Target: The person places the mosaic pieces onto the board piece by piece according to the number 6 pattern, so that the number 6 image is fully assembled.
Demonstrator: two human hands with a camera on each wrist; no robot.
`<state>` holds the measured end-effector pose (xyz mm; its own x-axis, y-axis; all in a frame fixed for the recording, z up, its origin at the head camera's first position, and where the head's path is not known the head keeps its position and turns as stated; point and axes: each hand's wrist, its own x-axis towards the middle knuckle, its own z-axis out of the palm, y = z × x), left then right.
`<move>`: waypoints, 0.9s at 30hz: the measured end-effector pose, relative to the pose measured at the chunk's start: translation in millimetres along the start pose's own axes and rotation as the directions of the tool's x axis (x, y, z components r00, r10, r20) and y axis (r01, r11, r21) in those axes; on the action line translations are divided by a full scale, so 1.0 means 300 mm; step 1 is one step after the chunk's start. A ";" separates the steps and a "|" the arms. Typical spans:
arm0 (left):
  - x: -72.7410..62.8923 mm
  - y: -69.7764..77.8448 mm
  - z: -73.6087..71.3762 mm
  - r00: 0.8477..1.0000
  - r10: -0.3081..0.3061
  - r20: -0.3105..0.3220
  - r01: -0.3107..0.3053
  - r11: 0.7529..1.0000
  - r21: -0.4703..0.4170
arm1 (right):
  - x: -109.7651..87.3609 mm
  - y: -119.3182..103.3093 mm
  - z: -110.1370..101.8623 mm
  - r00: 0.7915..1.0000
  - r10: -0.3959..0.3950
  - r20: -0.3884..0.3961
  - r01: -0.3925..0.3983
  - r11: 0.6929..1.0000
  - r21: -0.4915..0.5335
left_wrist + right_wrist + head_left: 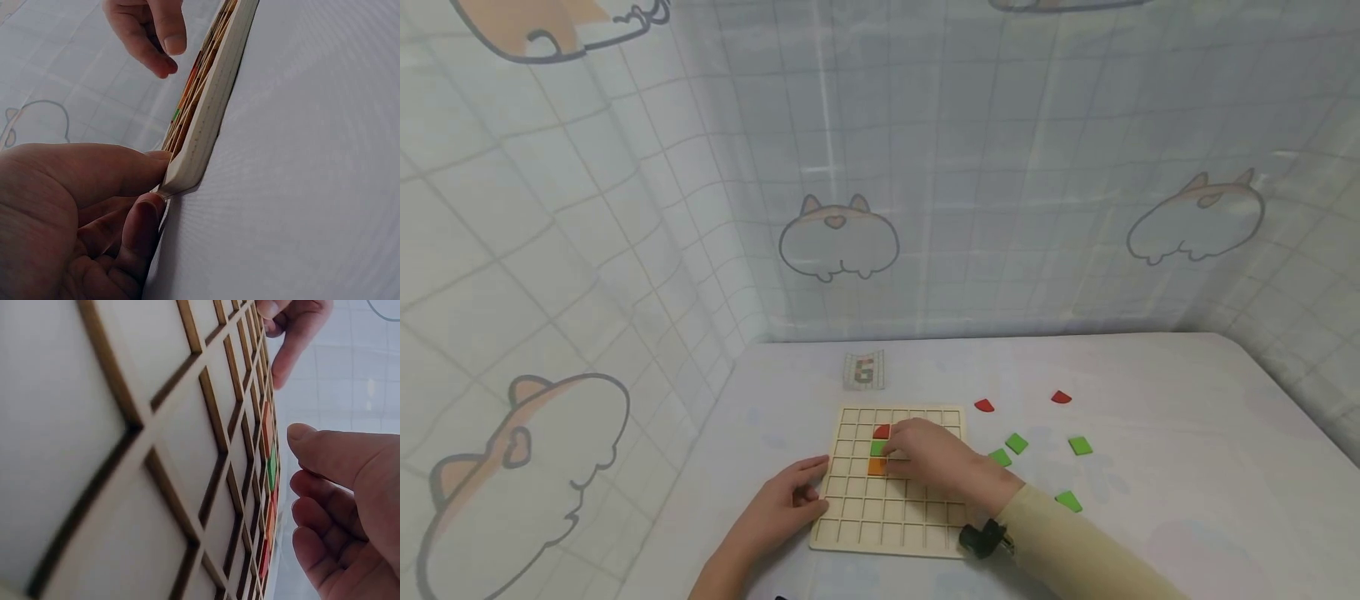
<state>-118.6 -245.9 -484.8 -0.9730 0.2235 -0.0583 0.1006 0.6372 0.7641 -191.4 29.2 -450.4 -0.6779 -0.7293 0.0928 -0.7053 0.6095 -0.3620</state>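
A pale wooden grid board [917,533] lies on the table. My left hand [786,504] is at its left edge; the left wrist view shows the thumb and a bent finger meeting the board's rim [206,125] near a corner. My right hand [936,457] hovers over the board, fingertips close to a red quarter-round tile [882,431], a green tile [877,448] and an orange tile [877,467] set in the grid. In the right wrist view, the right hand [350,500] has loosely bent fingers just off the tiles, with no piece visible between them.
Right of the board lie loose green tiles [1080,445] and two red quarter-round tiles [1061,397]. A small printed card [863,370] lies behind the board. A black device [982,539] is on the right wrist. Curtains with a grid pattern [985,167] enclose the table.
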 end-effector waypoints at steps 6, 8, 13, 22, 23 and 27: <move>0.004 -0.010 0.001 1.000 -0.015 0.003 0.015 1.000 0.009 | -0.025 0.019 -0.014 0.998 0.059 -0.003 -0.059 0.998 0.021; 0.005 -0.013 0.001 1.000 -0.015 0.004 0.015 1.000 0.014 | -0.036 0.027 -0.019 0.997 0.072 -0.012 -0.072 0.997 0.029; 0.006 -0.016 0.000 1.000 -0.002 -0.004 0.002 1.000 0.005 | -0.066 0.054 -0.032 0.995 0.086 -0.048 -0.084 0.996 0.029; 0.008 -0.018 -0.003 1.000 -0.014 -0.011 0.014 1.000 0.017 | -0.123 0.115 -0.073 0.985 0.136 -0.107 -0.128 0.989 0.076; 0.009 -0.019 -0.004 1.000 -0.015 -0.009 0.015 1.000 0.017 | -0.130 0.123 -0.077 0.983 0.152 -0.106 -0.143 0.986 0.083; 0.012 -0.016 -0.006 1.000 -0.009 -0.005 0.009 1.000 0.003 | -0.166 0.157 -0.098 0.974 0.190 -0.121 -0.177 0.979 0.103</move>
<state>-122.9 -249.6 -487.5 -0.9750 0.2135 -0.0620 0.0922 0.6419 0.7613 -196.9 103.4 -445.0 -0.8193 -0.5574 0.1342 -0.5485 0.6939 -0.4666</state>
